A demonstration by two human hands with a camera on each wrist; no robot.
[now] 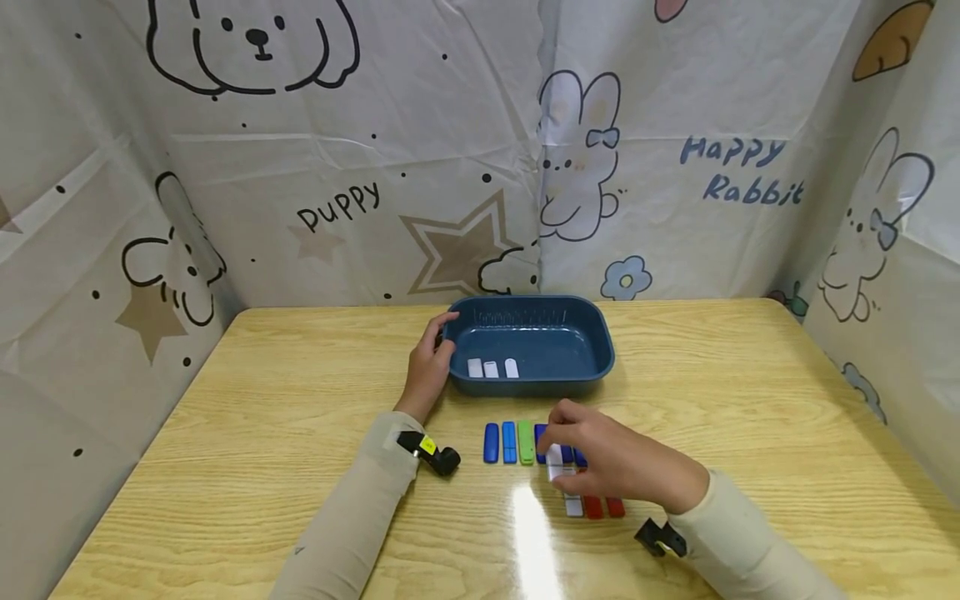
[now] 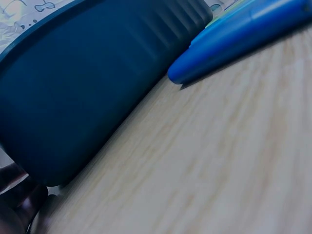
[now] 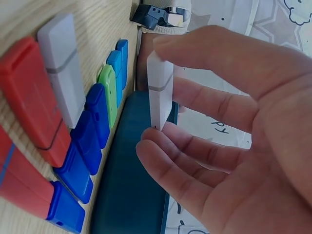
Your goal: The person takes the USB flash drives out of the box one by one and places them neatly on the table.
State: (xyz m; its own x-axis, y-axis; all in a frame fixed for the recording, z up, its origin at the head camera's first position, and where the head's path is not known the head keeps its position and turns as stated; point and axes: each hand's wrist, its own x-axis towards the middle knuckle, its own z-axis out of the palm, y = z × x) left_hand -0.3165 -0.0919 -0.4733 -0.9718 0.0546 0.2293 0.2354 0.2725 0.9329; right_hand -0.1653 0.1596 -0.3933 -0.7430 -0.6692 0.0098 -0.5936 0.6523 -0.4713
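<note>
My left hand [image 1: 429,367] holds the left end of a dark blue plastic basin [image 1: 525,387], fingers at its rim. In the left wrist view, fingertips [image 2: 34,195] show at the basin's lower corner. Above the table, my right hand [image 1: 611,458] pinches a white USB stick [image 3: 161,90] by its two ends between thumb and fingers. Under that hand lie another white USB stick [image 3: 63,68] and two red ones [image 1: 592,507]. A row of blue and green USB sticks [image 1: 527,442] lies between hand and basin, partly hidden by the fingers.
Several white USB sticks [image 1: 491,369] lie inside the basin along its near wall. The wooden table [image 1: 300,400] runs back to a printed cloth [image 1: 450,167] hanging behind and at both sides. Small black cameras [image 1: 431,452] are strapped to both wrists.
</note>
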